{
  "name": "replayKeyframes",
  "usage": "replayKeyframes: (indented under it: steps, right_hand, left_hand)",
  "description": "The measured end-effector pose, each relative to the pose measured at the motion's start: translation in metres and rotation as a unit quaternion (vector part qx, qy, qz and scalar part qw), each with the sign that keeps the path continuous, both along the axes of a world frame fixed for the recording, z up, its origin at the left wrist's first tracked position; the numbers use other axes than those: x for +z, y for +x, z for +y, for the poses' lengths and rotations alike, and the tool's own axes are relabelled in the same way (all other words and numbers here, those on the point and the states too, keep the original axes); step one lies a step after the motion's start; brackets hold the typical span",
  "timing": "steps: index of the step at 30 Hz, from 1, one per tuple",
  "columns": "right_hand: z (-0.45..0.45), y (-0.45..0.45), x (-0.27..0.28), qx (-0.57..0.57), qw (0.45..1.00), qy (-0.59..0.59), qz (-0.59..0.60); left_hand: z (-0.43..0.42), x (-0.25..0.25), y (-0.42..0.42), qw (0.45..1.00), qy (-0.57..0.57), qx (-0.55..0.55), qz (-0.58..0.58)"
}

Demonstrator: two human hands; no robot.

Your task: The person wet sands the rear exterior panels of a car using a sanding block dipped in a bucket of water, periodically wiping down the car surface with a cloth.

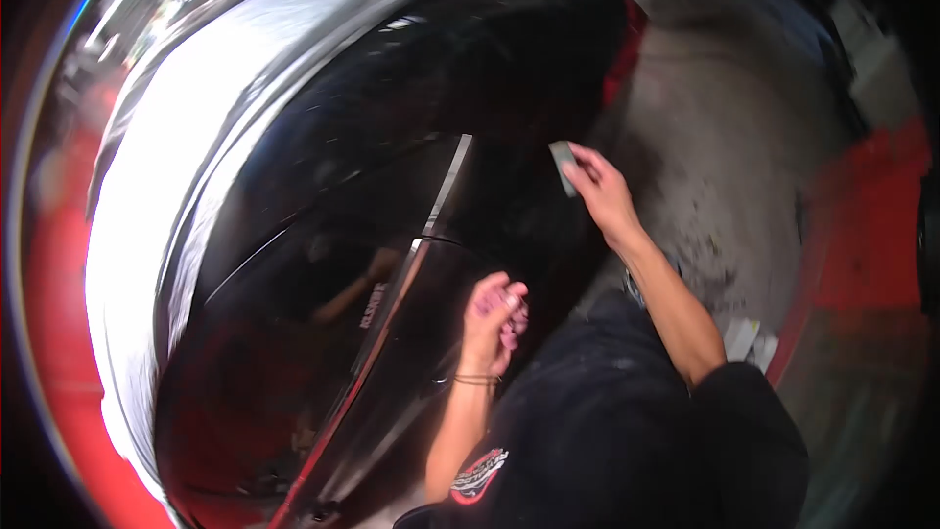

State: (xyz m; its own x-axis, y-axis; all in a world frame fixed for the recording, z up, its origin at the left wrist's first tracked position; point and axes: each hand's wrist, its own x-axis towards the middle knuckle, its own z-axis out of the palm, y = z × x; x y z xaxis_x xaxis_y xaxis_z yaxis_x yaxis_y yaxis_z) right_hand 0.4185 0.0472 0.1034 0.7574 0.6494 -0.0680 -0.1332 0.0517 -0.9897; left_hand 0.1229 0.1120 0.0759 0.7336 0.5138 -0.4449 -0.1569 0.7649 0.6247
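Observation:
In my right hand (597, 186) is a small flat grey-green block (563, 168), pinched between thumb and fingers beside the dark car body. My left hand (496, 312) is curled, palm up, close to the glossy black panel (421, 333); whether its fingers hold anything is too unclear to tell. A thin cord circles the left wrist. Along the black panel runs a shiny trim strip (448, 181), with small lettering beside its lower part. The panel reflects an arm.
A white sheet (147, 235) covers the car at the left. Grey floor (734, 137) lies to the right, with dark stains and a red band (871, 225) beyond. A small white object (741, 340) rests on the floor near my right elbow.

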Motion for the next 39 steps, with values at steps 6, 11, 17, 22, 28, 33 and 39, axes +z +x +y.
replayKeyframes:
  steps: [6, 11, 17, 22, 28, 33, 39]
  right_hand:
    - [0.067, 0.062, -0.039, -0.177, 0.978, 0.002, -0.110]
    - [0.101, 0.041, -0.050, -0.306, 0.903, 0.017, -0.300]
    - [0.102, 0.086, -0.054, -0.345, 0.867, -0.068, -0.352]
    - [0.101, 0.093, -0.053, -0.351, 0.873, -0.030, -0.337]
    - [0.083, 0.096, -0.063, -0.247, 0.857, -0.101, -0.441]
    - [0.128, 0.168, -0.062, -0.374, 0.845, -0.045, -0.380]
    - [0.090, 0.034, -0.072, -0.295, 0.859, -0.062, -0.414]
  left_hand:
    - [0.055, 0.108, 0.137, 0.941, 0.306, -0.127, 0.070]
    - [0.100, 0.155, 0.291, 0.877, 0.458, -0.098, 0.108]
    - [0.142, 0.201, 0.366, 0.790, 0.584, -0.110, 0.151]
    - [0.206, 0.235, 0.315, 0.277, 0.915, -0.127, 0.266]
    - [0.256, 0.218, 0.300, 0.164, 0.954, -0.110, 0.227]
    - [0.254, 0.214, 0.309, 0.159, 0.953, -0.114, 0.231]
    - [0.241, 0.219, 0.300, 0.273, 0.939, -0.149, 0.147]
